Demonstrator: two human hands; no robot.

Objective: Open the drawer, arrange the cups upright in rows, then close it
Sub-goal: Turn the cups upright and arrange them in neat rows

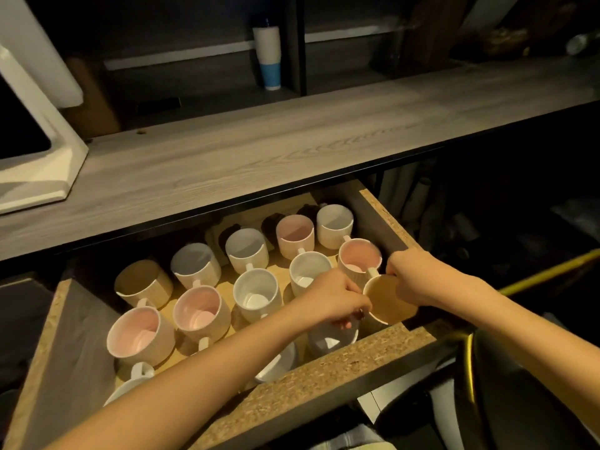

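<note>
The drawer (331,365) stands pulled out below the counter, with several ribbed mugs upright in rows inside it. Some mugs are pink inside (358,256), some white (256,289). At the front right corner a tan-lined mug (388,302) is tilted toward me. My right hand (410,276) grips its far rim. My left hand (334,298) pinches its near-left rim and partly covers a white mug (331,339) beneath. Another white mug (279,363) by the front wall is mostly hidden under my left forearm.
A grey wood counter (259,151) runs above the drawer, with a white appliance (35,151) at its left. A white and blue tumbler (268,55) stands on a dark shelf behind. A chair with a brass-coloured frame (467,355) sits by my right arm.
</note>
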